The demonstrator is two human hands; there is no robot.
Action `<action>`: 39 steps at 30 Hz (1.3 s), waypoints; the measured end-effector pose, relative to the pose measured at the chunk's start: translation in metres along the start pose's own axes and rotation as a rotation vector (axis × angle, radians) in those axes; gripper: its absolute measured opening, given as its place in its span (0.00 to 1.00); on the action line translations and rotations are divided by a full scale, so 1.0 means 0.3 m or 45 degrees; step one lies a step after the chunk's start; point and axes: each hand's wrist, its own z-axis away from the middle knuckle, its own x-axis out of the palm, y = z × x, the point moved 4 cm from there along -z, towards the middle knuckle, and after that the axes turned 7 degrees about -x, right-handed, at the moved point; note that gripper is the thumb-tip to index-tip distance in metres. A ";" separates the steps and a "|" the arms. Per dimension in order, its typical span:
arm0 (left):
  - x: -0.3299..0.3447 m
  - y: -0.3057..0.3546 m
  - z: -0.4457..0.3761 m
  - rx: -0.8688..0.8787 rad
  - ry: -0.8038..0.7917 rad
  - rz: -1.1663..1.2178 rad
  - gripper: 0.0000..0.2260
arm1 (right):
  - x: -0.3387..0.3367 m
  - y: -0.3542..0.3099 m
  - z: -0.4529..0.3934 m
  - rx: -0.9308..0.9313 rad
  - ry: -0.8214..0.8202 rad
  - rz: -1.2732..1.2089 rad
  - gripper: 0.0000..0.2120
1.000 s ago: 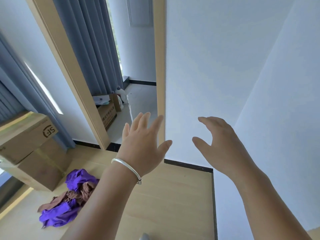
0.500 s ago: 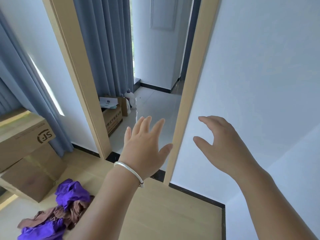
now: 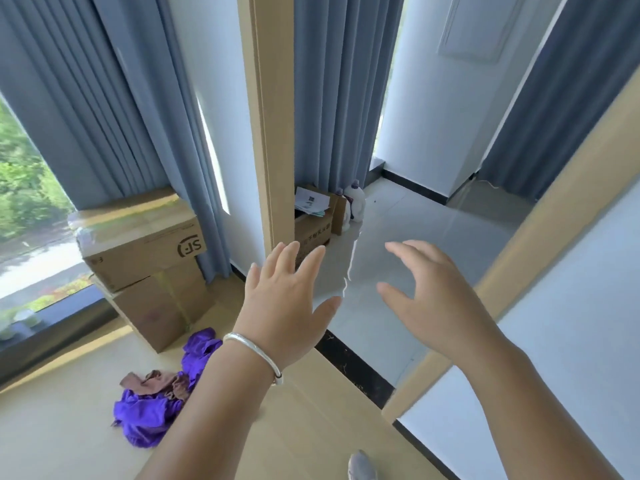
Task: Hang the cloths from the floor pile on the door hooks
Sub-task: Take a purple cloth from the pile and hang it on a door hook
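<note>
A pile of purple and brown cloths lies on the wooden floor at the lower left, beside stacked boxes. My left hand, with a silver bracelet on the wrist, is held out in front with fingers spread and holds nothing. My right hand hovers to its right, fingers apart and slightly curled, also holding nothing. Both hands are well above and to the right of the cloth pile. No door or hooks show in view.
Two stacked cardboard boxes stand by the window and grey curtains. A wooden doorframe post rises in the middle; a second post slants at right. Beyond the black threshold are a box with papers and a white bottle.
The view has swung left: the window, curtains and boxes have come into sight and the white wall has slid off to the right. Both hands stay raised and empty.
</note>
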 end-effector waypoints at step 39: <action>0.163 -1.251 -0.147 -1.402 -0.031 0.071 0.30 | 1.403 -0.672 -0.858 -0.978 -1.149 -0.078 0.30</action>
